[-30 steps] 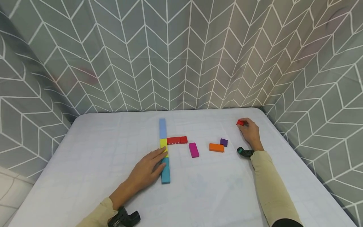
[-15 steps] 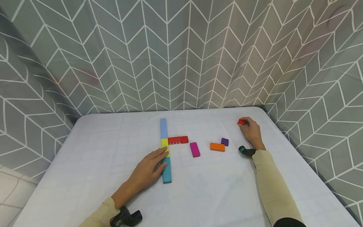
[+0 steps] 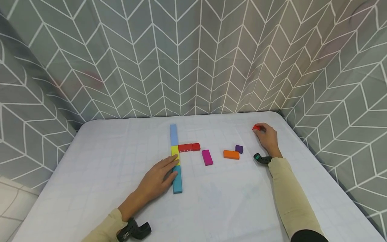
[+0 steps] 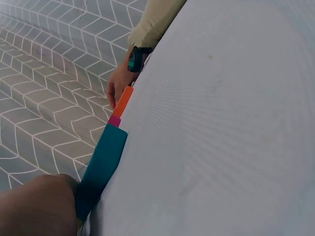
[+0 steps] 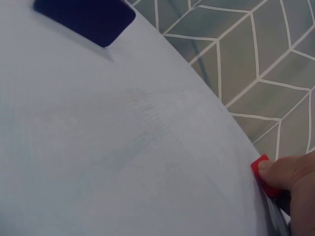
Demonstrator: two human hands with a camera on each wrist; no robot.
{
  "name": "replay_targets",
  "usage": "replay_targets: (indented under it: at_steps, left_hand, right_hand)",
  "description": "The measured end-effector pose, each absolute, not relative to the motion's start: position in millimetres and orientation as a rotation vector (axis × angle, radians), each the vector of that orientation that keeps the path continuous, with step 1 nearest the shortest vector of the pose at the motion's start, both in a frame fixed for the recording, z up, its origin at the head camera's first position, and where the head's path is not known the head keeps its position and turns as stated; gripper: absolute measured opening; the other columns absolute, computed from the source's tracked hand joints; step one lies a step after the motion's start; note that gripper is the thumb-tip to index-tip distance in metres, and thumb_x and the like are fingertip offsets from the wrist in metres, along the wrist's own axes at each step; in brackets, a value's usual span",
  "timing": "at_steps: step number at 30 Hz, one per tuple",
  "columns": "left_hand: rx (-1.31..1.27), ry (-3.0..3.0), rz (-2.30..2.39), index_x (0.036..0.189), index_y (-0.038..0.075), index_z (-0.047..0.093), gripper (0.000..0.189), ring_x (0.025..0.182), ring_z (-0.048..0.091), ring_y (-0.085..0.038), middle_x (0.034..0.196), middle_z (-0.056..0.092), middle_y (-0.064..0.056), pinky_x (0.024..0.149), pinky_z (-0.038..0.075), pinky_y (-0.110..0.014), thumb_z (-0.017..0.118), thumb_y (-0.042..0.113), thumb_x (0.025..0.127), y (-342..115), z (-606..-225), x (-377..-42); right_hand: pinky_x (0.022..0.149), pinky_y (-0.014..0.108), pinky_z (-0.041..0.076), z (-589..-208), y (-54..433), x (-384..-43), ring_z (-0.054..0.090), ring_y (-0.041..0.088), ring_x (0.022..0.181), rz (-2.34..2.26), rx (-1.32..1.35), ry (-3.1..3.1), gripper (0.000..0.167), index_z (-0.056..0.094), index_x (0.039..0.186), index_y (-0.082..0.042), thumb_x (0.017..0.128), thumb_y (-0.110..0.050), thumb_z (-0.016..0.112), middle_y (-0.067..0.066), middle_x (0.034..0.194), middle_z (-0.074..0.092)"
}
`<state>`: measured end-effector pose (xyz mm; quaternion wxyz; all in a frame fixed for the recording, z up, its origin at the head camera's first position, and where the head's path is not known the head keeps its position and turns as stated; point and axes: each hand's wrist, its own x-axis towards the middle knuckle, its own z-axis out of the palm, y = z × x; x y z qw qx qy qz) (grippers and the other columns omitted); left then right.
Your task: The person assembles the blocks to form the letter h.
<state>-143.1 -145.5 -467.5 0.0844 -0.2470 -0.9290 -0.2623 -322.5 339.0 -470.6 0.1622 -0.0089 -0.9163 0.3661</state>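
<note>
In the head view, my left hand (image 3: 155,179) lies with extended fingers on a column of blocks. Its fingertips touch the yellow block (image 3: 174,150), and the thumb rests at the teal block (image 3: 177,184). A light blue block (image 3: 173,135) tops the column. Branching right from the yellow one are a red block with white dots (image 3: 185,148) and a short red block (image 3: 196,147). Near the table's far right corner, my right hand (image 3: 268,138) pinches a small red block (image 3: 255,128); the right wrist view shows the thumb on this red block (image 5: 257,172).
A magenta block (image 3: 207,157) lies right of the red row. Farther right, an orange block (image 3: 231,154) sits against a purple block (image 3: 239,149). The white-covered table (image 3: 217,208) meets a grey patterned curtain (image 3: 193,60) at its back and right edges.
The camera view shifts slightly. Both hands keep their places, and the blocks stay as they are.
</note>
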Motion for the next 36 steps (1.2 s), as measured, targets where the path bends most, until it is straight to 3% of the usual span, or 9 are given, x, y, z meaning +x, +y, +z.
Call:
replay_targets:
  at_steps: [18, 23, 29, 36]
  left_hand:
    - [-0.739, -2.781, -0.768, 0.150, 0.011, 0.058, 0.051, 0.145, 0.044, -0.027, 0.158, 0.049, -0.005, 0.116, 0.037, -0.048, 0.067, 0.031, 0.103, -146, -465, -142]
    - [-0.744, -2.775, -0.776, 0.149, 0.010, 0.058, 0.051, 0.145, 0.044, -0.027, 0.158, 0.049, -0.006, 0.117, 0.037, -0.048, 0.067, 0.031, 0.103, -146, -465, -142]
    - [-0.730, -2.781, -0.764, 0.150, 0.011, 0.058, 0.052, 0.145, 0.045, -0.028, 0.158, 0.049, -0.005, 0.115, 0.039, -0.049, 0.067, 0.031, 0.103, -145, -464, -140]
    - [-0.739, -2.766, -0.766, 0.149, 0.010, 0.059, 0.051, 0.144, 0.045, -0.028, 0.157, 0.049, -0.006, 0.116, 0.039, -0.049, 0.068, 0.030, 0.103, -145, -465, -141]
  right_hand:
    - [0.107, 0.058, 0.045, -463, 329, -320, 0.053, 0.043, 0.128, 1.091, -0.081, -2.560, 0.035, 0.065, 0.132, 0.000, 0.101, -0.015, 0.071, 0.024, 0.134, 0.063]
    - [0.103, 0.054, 0.050, -460, 321, -318, 0.058, 0.040, 0.119, 1.163, -0.040, -2.518, 0.036, 0.067, 0.130, 0.001, 0.100, -0.016, 0.074, 0.022, 0.130, 0.066]
    - [0.092, 0.035, 0.057, -453, 313, -315, 0.065, 0.035, 0.111, 1.231, -0.015, -2.512, 0.035, 0.070, 0.129, -0.002, 0.099, -0.019, 0.074, 0.017, 0.125, 0.068]
    - [0.081, 0.016, 0.050, -441, 297, -311, 0.068, 0.035, 0.107, 1.230, 0.070, -2.475, 0.031, 0.073, 0.122, 0.001, 0.096, -0.014, 0.078, 0.020, 0.117, 0.072]
